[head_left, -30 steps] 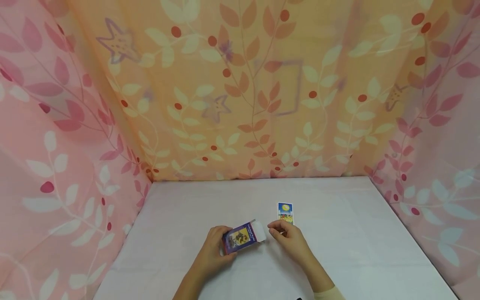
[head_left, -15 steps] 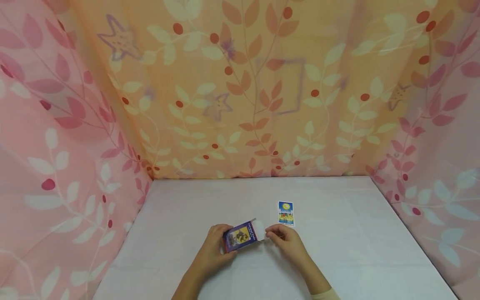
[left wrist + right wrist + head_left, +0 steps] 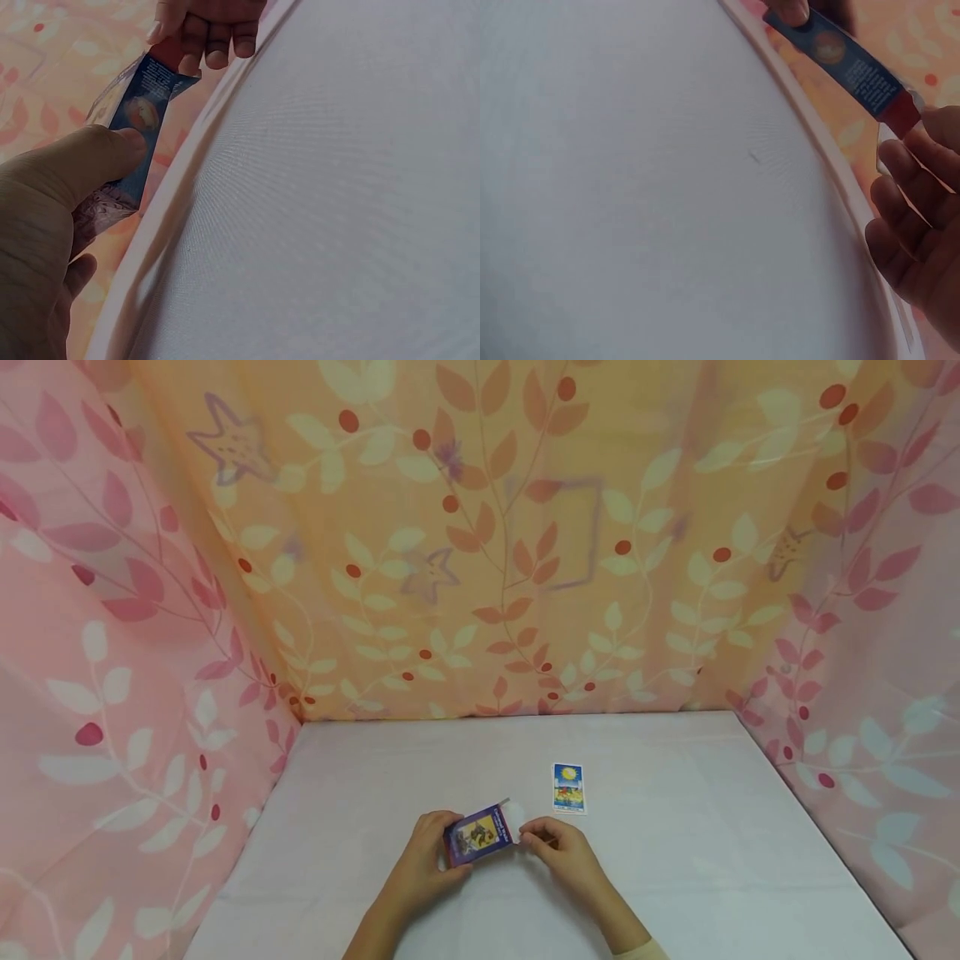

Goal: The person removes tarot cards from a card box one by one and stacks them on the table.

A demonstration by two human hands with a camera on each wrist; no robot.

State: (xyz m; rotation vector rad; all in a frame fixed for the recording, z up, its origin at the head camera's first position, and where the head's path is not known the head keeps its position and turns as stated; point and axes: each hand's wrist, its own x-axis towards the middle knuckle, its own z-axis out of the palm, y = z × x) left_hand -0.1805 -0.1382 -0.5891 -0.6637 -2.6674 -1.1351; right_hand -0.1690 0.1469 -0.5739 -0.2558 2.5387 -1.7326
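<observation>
My left hand [image 3: 435, 860] grips a purple tarot card box [image 3: 477, 837], thumb on the near side and fingers round the far side. The box is tilted, its end with a white flap [image 3: 516, 821] facing right. At that end, the thumb and index finger of my right hand [image 3: 567, 852] pinch the flap's edge. In the right wrist view the fingertips meet the red end of the box [image 3: 826, 56], the other fingers loosely bent. A tarot card [image 3: 569, 788] with a sun picture lies face up beyond the right hand. The box's inside is hidden.
A white-covered table [image 3: 360, 777] lies under the hands. Patterned cloth stands round it: an orange curtain [image 3: 480, 527] at the back and pink ones on the left [image 3: 150, 693] and right [image 3: 885, 693].
My right hand has moved left and slightly nearer, from apart to the box's flap, uncovering more of the sun card. The left hand and box have hardly moved.
</observation>
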